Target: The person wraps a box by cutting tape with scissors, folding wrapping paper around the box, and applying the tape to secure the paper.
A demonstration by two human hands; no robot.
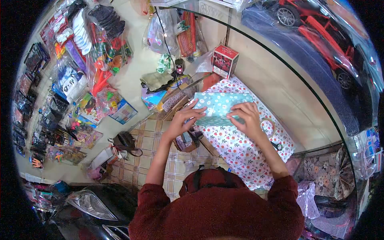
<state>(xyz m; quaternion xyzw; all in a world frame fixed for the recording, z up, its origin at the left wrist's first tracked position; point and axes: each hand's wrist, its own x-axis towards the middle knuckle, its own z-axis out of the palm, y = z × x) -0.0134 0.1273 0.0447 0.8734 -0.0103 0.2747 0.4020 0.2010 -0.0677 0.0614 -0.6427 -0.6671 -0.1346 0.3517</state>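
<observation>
Teal wrapping paper with white daisies (222,103) lies in front of me, folded along its near side. Whether it covers something inside, I cannot tell. My left hand (185,122) grips its left end, fingertips bent over the edge. Closed in a pinch, my right hand (246,118) presses the near fold at the right. Underneath spreads a white sheet of paper with red flowers (236,156). Right of my right hand rests a roll of tape (274,127), with dark-handled scissors (277,147) close by.
A red box (225,62) stands at the far end of the flowered paper. Cardboard boxes (176,104) line the left side. A toy car in packaging (316,36) sits beyond the glass edge at right. Bagged goods (104,60) hang on the left wall.
</observation>
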